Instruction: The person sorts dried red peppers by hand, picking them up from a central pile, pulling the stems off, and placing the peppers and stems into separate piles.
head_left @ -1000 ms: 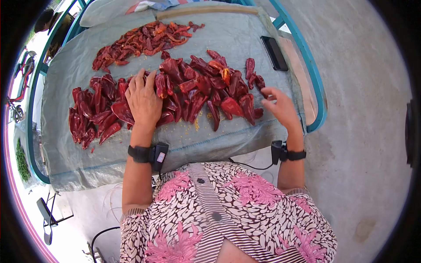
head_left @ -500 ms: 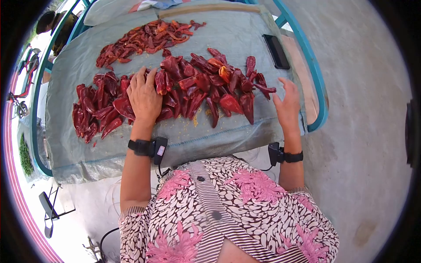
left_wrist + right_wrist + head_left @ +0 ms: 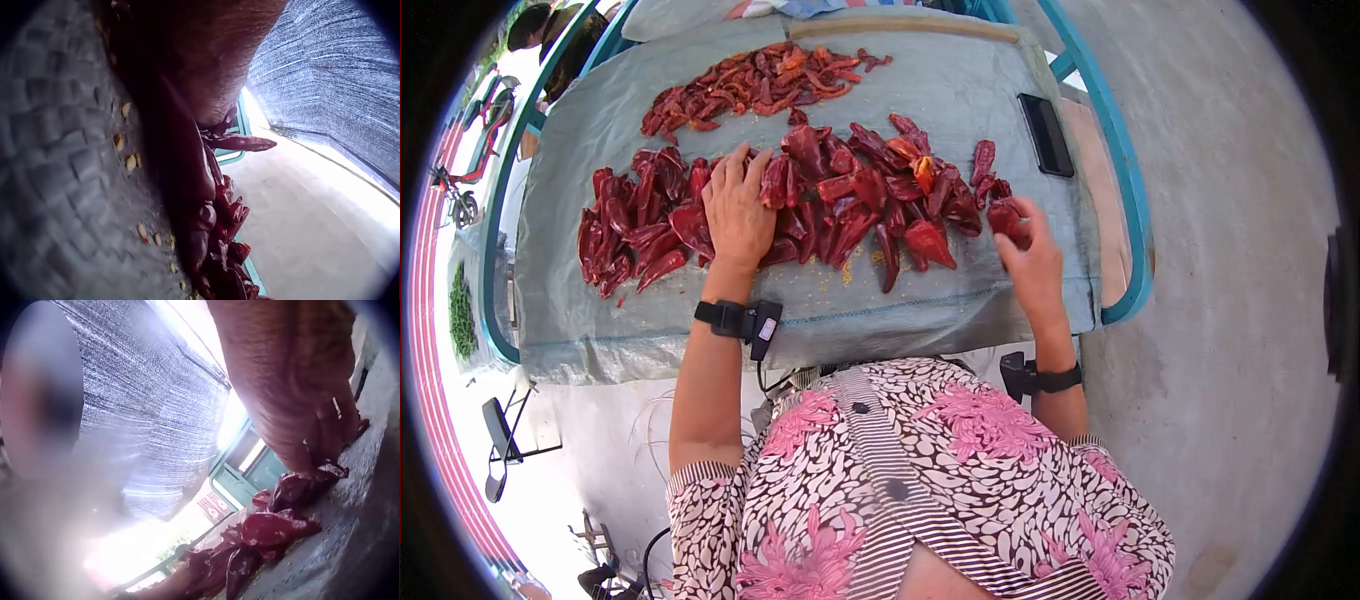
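Note:
A long heap of dark red dried chili peppers (image 3: 840, 190) lies across the grey-green woven sheet (image 3: 900, 320). My left hand (image 3: 740, 215) rests on the left part of the heap, back up, its fingers loosely extended over the peppers. In the left wrist view, peppers (image 3: 197, 237) lie below that hand and pale seeds (image 3: 130, 162) dot the weave. At the heap's right end, my right hand (image 3: 1035, 270) holds one red chili pepper (image 3: 1004, 220) between thumb and fingers. The right wrist view has its fingers (image 3: 328, 434) bent down at the peppers.
A smaller pile of thinner, brighter red pepper pieces (image 3: 750, 85) lies farther back. A black phone (image 3: 1046, 135) sits near the sheet's right edge. The teal metal frame (image 3: 1135, 230) borders the sheet. At the far left a person (image 3: 565, 50) is partly visible.
My right hand first drew back rightward, then came in again and closed on a pepper at the heap's right end. The left hand stays on the heap; the head view has shifted slightly.

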`<state>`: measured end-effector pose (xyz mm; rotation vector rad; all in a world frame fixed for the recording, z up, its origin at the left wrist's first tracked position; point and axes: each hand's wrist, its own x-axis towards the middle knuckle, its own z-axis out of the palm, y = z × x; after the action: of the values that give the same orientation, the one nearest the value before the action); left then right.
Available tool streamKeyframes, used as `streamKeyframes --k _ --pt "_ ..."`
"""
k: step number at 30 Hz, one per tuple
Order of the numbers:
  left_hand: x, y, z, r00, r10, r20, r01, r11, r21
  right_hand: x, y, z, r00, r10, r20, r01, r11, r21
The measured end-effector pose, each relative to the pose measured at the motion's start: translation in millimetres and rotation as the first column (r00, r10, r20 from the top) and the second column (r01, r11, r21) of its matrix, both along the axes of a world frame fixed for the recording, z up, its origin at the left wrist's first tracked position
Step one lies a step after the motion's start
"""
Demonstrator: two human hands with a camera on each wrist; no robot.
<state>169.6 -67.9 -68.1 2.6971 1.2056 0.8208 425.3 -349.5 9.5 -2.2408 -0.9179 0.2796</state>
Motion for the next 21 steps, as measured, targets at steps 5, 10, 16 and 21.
streamKeyframes --k 5,10,16,21 --pt "-9 11 -6 0.991 -0.076 0.108 0.082 0.995 -0.053 13 6 -14 0.912 0.17 0.373 -0.201 0.978 0.047" --pt "-1 2 29 0.989 -0.124 0.084 0.111 0.983 0.144 -14 34 -26 0.821 0.243 0.517 -0.273 0.962 -0.018" --pt "35 -66 93 0.829 -0.505 0.239 0.526 0.85 -0.03 -9 41 -39 0.873 0.226 0.431 -0.248 0.969 -0.007" --pt "55 -105 68 0.762 -0.637 0.113 0.645 0.763 -0.048 -7 32 -24 0.961 0.166 0.219 -0.177 0.984 0.035"
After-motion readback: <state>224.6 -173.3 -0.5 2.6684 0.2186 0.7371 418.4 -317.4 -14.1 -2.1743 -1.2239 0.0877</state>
